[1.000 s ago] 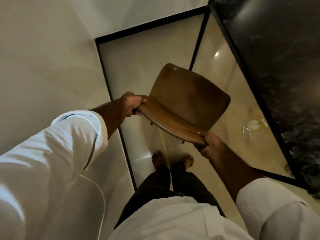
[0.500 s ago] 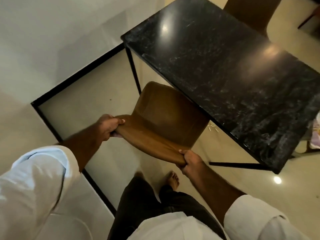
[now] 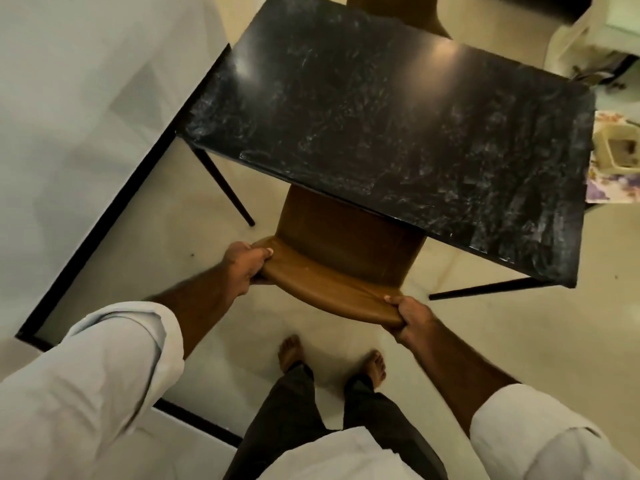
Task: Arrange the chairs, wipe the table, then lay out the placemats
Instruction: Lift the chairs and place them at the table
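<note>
A brown chair [image 3: 339,258] stands at the near side of the black marble table [image 3: 398,126], its seat partly hidden under the tabletop. My left hand [image 3: 246,265] grips the left end of the chair's curved backrest. At the backrest's right end, my right hand [image 3: 410,315] is closed on the edge. A second brown chair [image 3: 391,8] shows at the table's far side, mostly hidden by the top.
A white wall with a black skirting line [image 3: 114,209] runs along the left. Thin black table legs [image 3: 225,188] angle out at the near corners. A floral cloth with a beige object [image 3: 613,157] lies on the floor at right. My bare feet stand behind the chair.
The view swung from the floor corner to the table. The chair, held in both hands, has moved forward so its seat now sits under the table's near edge.
</note>
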A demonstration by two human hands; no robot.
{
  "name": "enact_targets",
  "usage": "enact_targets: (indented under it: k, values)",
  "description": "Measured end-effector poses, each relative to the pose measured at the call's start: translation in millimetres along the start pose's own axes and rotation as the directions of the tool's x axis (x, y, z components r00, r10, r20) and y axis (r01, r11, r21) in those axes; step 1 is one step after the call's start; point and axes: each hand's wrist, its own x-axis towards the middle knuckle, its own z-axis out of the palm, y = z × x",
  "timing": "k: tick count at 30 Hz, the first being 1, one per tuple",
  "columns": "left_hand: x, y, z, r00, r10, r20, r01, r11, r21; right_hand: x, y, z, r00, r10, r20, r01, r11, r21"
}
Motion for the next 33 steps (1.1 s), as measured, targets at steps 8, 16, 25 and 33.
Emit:
enact_targets:
  k: [8,16,25,33]
  values:
    - [24.1,5.9,-12.5,1.000,-0.019,0.008,0.018,0.995,0.096,-0.7,13.2,23.2,1.000,0.009,-0.010,-0.008,0.997,0.081]
    - [26.1,-6.1,-19.6,1.000,-0.017,-0.002,0.017,0.993,0.119,2.0,18.9,24.1,1.000,0.006,-0.030,-0.004,0.998,0.067]
    - [2.8,-40.2,-29.8,0.999,-0.033,-0.003,0.033,0.993,0.114,3.1,45.8,11.0,1.000,0.011,0.000,-0.011,0.999,0.043]
    - [-6.8,-57.8,-35.4,0.998,-0.069,0.004,0.068,0.987,0.145,7.9,64.4,-2.5,1.000,0.011,-0.023,-0.012,1.000,-0.026]
